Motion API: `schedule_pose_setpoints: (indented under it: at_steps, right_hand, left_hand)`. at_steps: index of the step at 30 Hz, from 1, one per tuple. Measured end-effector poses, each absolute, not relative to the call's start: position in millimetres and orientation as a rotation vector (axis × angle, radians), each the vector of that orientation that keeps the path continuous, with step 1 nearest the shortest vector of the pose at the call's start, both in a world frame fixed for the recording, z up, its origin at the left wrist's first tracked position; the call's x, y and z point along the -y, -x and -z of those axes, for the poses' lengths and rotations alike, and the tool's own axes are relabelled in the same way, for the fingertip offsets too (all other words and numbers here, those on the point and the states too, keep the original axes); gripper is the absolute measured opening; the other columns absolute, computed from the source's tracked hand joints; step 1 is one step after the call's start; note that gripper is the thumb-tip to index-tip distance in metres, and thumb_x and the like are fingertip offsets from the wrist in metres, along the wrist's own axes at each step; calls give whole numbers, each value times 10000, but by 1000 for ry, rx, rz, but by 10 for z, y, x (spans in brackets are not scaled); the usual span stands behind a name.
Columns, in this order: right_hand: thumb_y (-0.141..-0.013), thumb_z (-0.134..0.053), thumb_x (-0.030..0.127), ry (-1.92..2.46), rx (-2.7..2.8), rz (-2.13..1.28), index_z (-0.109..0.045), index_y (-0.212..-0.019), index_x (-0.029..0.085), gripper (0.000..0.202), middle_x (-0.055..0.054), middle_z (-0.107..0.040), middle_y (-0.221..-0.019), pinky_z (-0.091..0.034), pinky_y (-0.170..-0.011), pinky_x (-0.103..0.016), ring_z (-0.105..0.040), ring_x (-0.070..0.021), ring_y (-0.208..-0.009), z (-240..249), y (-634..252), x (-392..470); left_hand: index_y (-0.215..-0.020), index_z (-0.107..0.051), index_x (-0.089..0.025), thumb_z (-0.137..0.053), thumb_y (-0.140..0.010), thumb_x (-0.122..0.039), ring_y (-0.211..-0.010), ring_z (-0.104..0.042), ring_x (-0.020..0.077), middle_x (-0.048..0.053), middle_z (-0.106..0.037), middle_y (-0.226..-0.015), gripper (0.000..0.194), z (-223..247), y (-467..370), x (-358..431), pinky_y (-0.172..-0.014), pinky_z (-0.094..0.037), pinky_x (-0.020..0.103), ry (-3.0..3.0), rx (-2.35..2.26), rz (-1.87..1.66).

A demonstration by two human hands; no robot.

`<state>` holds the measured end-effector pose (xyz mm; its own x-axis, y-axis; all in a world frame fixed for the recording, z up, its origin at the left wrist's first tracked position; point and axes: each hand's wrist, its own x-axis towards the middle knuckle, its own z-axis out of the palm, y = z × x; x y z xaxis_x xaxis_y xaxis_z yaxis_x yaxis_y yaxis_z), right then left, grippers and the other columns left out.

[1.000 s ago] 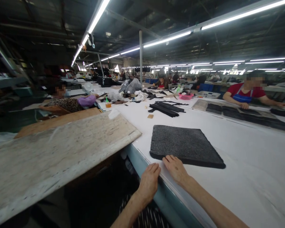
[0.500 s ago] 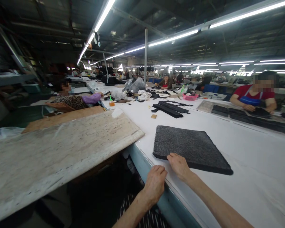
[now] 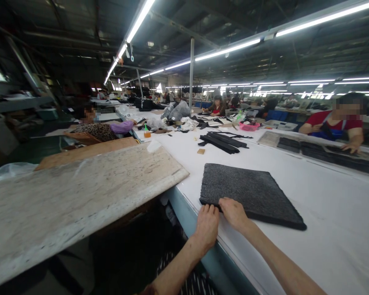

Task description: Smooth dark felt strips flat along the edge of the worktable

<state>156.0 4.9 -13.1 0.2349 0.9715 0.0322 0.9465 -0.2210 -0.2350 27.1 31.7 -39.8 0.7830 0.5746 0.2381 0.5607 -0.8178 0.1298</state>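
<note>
- Right hand (image 3: 235, 215): fingers bent over near edge of the dark grey fabric slab (image 3: 246, 192), touching it. Can't make out whether they pinch it.
- Left hand (image 3: 208, 227): just left of the right, fingers curled, tips at the same edge near its left corner. Grip unclear; thumb hidden.
- Fabric slab: flat on the white table (image 3: 332, 213), at the near side by the blue-green table edge (image 3: 183, 207). Thick-sided, fuzzy top, set askew.
- Beyond slab: small tan block (image 3: 201, 151), then a loose pile of black strips (image 3: 223, 142).
- Left of table: big stained pale board (image 3: 95, 196), right corner near the table edge; brown board (image 3: 89, 152) behind it.
- Farther up table: bottle with orange liquid (image 3: 146, 132), green top; grey plastic bags (image 3: 180, 110); pink basket (image 3: 249, 127).
- Far right: co-worker in red top, blue apron (image 3: 327, 131), one hand on dark pieces.
- Far left: person in leopard print (image 3: 94, 130) beside a purple bundle (image 3: 122, 127).
- Overhead: tube lights (image 3: 141, 18).
</note>
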Motion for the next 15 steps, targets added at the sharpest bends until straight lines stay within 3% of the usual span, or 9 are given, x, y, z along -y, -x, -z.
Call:
schedule_pose_setpoints:
  at_steps: [6,10,15]
  right_hand:
    - [-808,-450,114,2179,1351,-280,-580,-697,190,187,-44,-628,-763,-411,-697,-270,-598,-177,-766,253,-1646,-80]
    - [-788,-451,217,1973,882,-390,-582,-712,199,153,-6,-582,-583,-476,-608,-277,-604,-176,-621,324,-2129,43]
    - [-645,-616,304,1624,380,-363,-541,-676,179,149,-13,-575,-536,-526,-542,-304,-616,-188,-550,303,-3038,722]
  left_hand:
    - [-1074,-576,-23,-472,-712,-4,-1040,-518,309,200,-577,-1089,377,320,-256,-268,-913,-416,429,-2876,-1153,-278]
    - [-1228,-499,-9,-439,-748,4,-1220,-426,334,236,-477,-1302,485,377,-250,-318,-993,-369,442,-2909,-1140,-240]
    - [-1210,-543,-57,-370,-770,54,-1212,-463,299,201,-523,-1281,486,417,-236,-380,-994,-384,432,-2951,-1158,-314]
